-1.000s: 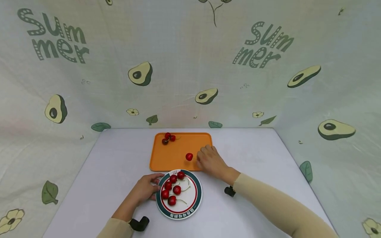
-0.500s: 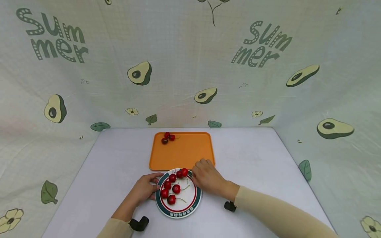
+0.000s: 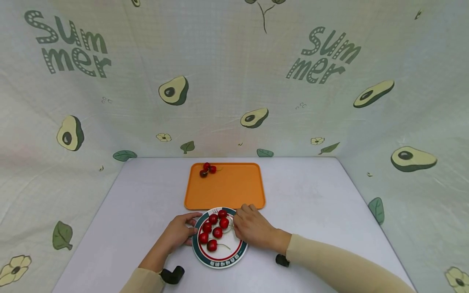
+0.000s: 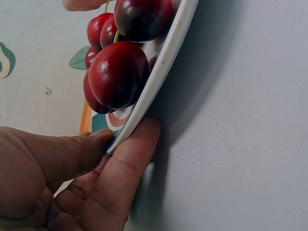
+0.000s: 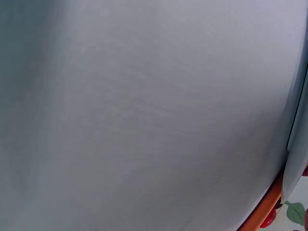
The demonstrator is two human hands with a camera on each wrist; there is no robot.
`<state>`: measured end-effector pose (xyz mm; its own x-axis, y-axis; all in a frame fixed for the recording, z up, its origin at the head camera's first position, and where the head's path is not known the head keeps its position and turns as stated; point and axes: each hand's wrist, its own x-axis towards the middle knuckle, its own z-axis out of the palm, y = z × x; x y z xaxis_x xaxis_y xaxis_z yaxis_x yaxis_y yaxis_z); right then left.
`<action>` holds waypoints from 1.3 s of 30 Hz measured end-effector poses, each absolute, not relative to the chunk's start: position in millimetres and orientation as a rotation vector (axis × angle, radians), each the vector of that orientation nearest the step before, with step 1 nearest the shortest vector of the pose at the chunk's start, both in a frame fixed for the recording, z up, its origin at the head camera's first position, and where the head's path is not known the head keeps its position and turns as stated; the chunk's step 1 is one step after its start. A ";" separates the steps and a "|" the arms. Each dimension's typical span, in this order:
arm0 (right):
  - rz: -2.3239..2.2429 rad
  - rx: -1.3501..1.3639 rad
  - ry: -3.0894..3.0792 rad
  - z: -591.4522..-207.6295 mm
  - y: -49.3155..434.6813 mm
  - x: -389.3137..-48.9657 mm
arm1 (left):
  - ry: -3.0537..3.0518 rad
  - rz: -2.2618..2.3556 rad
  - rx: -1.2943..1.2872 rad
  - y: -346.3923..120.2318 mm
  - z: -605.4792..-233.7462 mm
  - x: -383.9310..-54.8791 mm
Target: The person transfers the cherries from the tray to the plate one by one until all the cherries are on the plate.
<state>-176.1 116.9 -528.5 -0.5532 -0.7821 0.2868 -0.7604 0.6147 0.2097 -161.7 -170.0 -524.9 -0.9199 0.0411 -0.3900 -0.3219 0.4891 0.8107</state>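
Observation:
A white plate (image 3: 237, 240) with a dark green rim and a red ring bears several red cherries with stems. My left hand (image 3: 177, 232) grips its left rim, thumb (image 4: 91, 149) on top and a finger (image 4: 130, 168) underneath. Over the plate's right side, my right hand (image 3: 253, 228) has curled fingers and pinches the stem of a cherry (image 3: 224, 223), which sits among the others. A fingertip (image 4: 83, 4) beside a green stem shows at the top of the left wrist view. Neither that hand nor the plate shows in the right wrist view.
An orange tray (image 3: 227, 187) lies just behind the plate, with 3 cherries (image 3: 207, 169) in its far left corner. The white table (image 3: 304, 191) ends at a patterned cloth backdrop (image 3: 220, 53).
My right hand has carried the cherry from over the tray to the plate, moving toward me and slightly left. My left hand has stayed at the plate's rim.

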 end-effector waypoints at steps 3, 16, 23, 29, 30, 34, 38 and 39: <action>-0.096 1.238 -2.481 -529.9 116.8 -176.4 | 2.382 1.403 -0.236 -169.9 -524.1 -161.7; -0.113 1.228 -2.486 -533.8 118.4 -177.4 | 2.378 1.409 -0.234 -170.6 -524.6 -161.7; -0.054 1.230 -2.576 -533.6 119.2 -177.2 | 2.367 1.437 -0.233 -171.1 -526.3 -161.4; 0.039 1.211 -2.594 -528.5 119.4 -182.9 | 2.356 1.442 -0.229 -171.6 -527.1 -162.2; 0.062 1.198 -2.593 -526.8 119.8 -185.2 | 2.353 1.446 -0.231 -171.6 -527.1 -162.3; 0.116 1.134 -2.571 -519.3 121.6 -199.1 | 2.352 1.447 -0.234 -171.8 -526.7 -162.3; 0.111 1.092 -2.576 -510.2 122.5 -218.1 | 2.358 1.447 -0.229 -171.7 -526.2 -161.7; 0.107 1.082 -2.583 -507.8 122.4 -223.3 | 2.361 1.445 -0.227 -171.6 -526.3 -161.4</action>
